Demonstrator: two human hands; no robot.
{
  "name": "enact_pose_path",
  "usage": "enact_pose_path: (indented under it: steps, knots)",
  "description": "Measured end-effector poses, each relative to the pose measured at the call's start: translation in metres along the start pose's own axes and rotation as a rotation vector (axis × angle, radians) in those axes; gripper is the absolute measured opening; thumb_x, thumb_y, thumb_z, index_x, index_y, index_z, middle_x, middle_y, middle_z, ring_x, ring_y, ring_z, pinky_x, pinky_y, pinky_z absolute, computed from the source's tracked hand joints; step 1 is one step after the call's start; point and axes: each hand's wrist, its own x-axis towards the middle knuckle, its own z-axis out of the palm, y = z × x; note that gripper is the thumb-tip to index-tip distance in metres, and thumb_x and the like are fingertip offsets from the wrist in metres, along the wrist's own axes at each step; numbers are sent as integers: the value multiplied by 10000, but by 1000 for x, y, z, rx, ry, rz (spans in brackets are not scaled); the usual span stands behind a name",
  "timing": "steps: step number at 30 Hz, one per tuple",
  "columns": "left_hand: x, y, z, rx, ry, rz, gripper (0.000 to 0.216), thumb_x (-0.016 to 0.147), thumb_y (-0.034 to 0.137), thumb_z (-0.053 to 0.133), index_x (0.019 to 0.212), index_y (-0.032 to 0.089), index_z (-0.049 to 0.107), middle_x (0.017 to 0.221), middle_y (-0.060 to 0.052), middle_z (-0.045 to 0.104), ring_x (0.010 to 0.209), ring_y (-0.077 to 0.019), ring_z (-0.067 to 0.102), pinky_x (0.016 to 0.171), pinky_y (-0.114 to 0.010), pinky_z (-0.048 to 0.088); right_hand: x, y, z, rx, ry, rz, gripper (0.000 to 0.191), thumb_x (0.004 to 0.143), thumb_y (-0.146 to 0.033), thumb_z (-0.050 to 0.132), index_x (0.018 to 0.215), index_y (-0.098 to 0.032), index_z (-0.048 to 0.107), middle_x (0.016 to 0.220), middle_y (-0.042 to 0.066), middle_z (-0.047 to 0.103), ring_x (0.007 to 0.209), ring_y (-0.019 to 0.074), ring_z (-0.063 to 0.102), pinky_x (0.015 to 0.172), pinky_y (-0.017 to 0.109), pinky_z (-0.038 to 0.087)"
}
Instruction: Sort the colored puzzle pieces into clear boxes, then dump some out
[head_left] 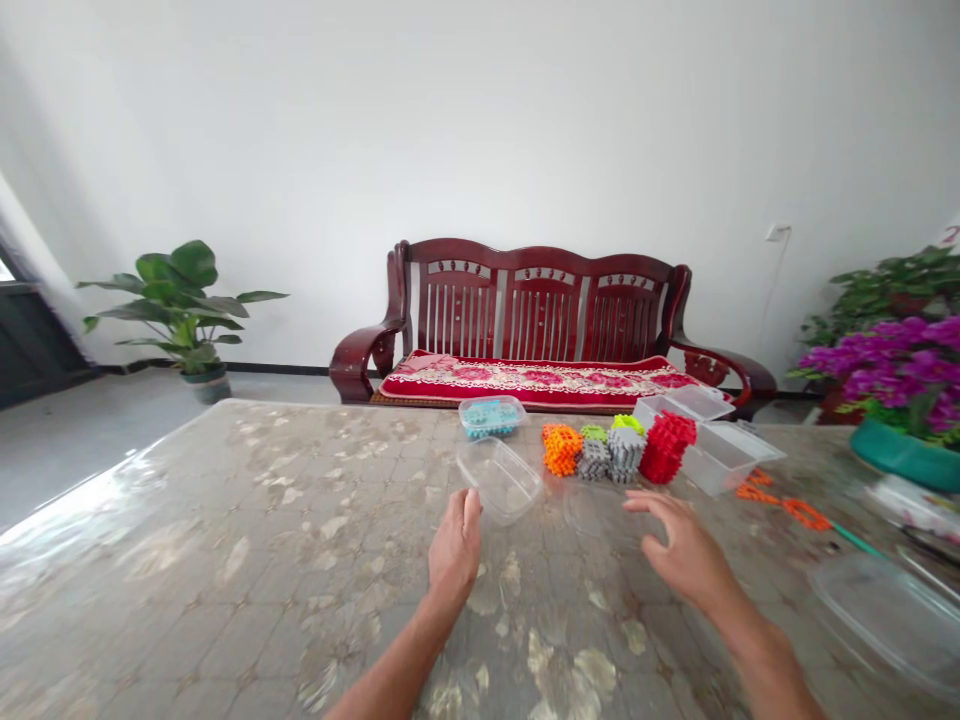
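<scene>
My left hand (455, 545) is closed at the near left edge of a clear plastic container (504, 482), thumb and fingers together on its rim. Over the right end of a clear lid (596, 512), my right hand (684, 545) has its fingers and thumb apart; whether it touches the lid is hard to tell. Behind the container stands a clear box of blue interlocking pieces (491, 418). To its right are grouped orange pieces (562, 449), grey pieces (625, 453), green pieces (595, 433) and red pieces (667, 446).
An open translucent box (724, 460) stands behind the red pieces. Joined orange pieces (806, 514) and another clear plastic container (885, 610) lie to the right, near a teal flower pot (904, 452). Beyond the patterned table (247, 560) is a wooden bench (540, 290).
</scene>
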Motion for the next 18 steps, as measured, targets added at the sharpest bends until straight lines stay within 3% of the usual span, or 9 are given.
enact_pose_path:
  steps: [2, 5, 7, 11, 15, 18]
  knots:
    - [-2, -1, 0, -10, -32, 9, 540, 952, 501, 186, 950, 237, 658, 916, -45, 710, 901, -241, 664, 818, -365, 494, 8, -33, 14, 56, 4, -30, 366, 772, -211, 500, 1102, -209, 659, 1270, 89, 631, 1207, 248, 548, 1084, 458, 388]
    - [4, -10, -2, -53, 58, 98, 530, 943, 488, 222, 838, 219, 665, 841, -54, 698, 864, -241, 655, 821, -376, 498, 21, -79, 41, 90, -57, -72, 527, 772, -310, 628, 1287, -214, 569, 1421, 98, 512, 1314, 265, 452, 1113, 457, 353]
    - [13, -19, -4, -74, 155, 223, 434, 928, 454, 306, 944, 212, 667, 943, -65, 699, 961, -244, 641, 899, -401, 486, 28, -96, 58, 72, -98, -73, 573, 734, -314, 700, 1285, -216, 581, 1484, 109, 437, 1367, 292, 384, 1135, 473, 314]
    - [35, -36, -9, -39, 248, 375, 440, 874, 407, 471, 1235, 179, 575, 1259, -136, 592, 1231, -287, 510, 1071, -510, 378, 35, -104, 77, 83, -201, -94, 217, 785, -220, 658, 995, -194, 704, 1445, 115, 487, 1394, 282, 352, 1156, 452, 280]
    - [51, -44, -9, -58, 71, 457, 663, 812, 398, 611, 1407, 174, 423, 1448, -164, 423, 1371, -294, 379, 1133, -505, 320, 34, -100, 76, 150, -244, -134, 100, 794, -191, 630, 868, -207, 696, 1360, 85, 575, 1397, 262, 351, 1153, 460, 281]
    - [56, -46, -8, -38, -58, 469, 752, 733, 364, 716, 1409, 192, 435, 1480, -166, 378, 1382, -315, 364, 1110, -500, 356, 42, -90, 68, 182, -220, -133, 122, 793, -239, 637, 900, -229, 694, 1337, 65, 597, 1330, 246, 439, 1121, 439, 325]
